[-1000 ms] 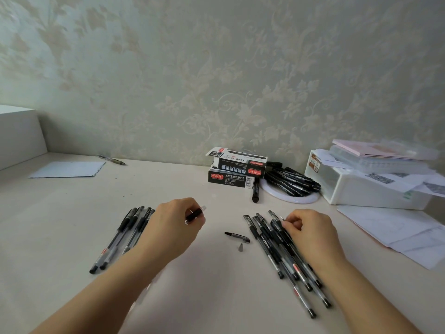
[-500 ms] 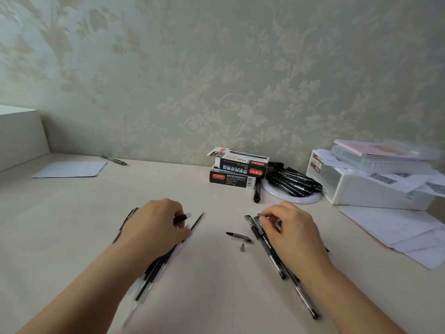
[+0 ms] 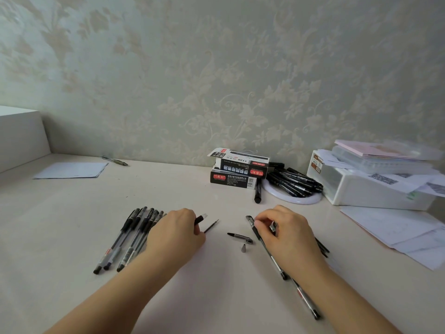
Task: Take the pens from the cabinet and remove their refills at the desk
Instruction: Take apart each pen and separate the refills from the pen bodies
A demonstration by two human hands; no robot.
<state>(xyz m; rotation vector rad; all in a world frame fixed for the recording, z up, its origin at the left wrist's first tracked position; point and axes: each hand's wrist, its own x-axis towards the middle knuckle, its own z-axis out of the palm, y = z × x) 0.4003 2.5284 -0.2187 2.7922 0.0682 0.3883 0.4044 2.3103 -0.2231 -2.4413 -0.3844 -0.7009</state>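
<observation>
My left hand (image 3: 175, 235) grips a pen barrel whose black grip end (image 3: 201, 218) sticks out past my fingers. A thin refill (image 3: 211, 226) pokes out beside it. Left of that hand lies a row of several black gel pens (image 3: 127, 239). My right hand (image 3: 286, 235) rests over another group of pens (image 3: 267, 249) and pinches one of them near its cap end. Between my hands lie a loose pen cap (image 3: 240, 237) and a small metal tip cone (image 3: 243, 248).
Two stacked pen boxes (image 3: 238, 169) stand near the wall. Beside them a white dish holds black markers (image 3: 293, 182). A white storage box (image 3: 370, 186) with papers sits at right, loose sheets (image 3: 409, 232) before it. A paper (image 3: 71, 170), a pen (image 3: 115, 160) and a white block (image 3: 19, 136) are far left.
My left hand has drawn right, uncovering the row of pens beside it, with the refill now sticking out by the barrel. My right hand has slid up to the caps of the right-hand pens.
</observation>
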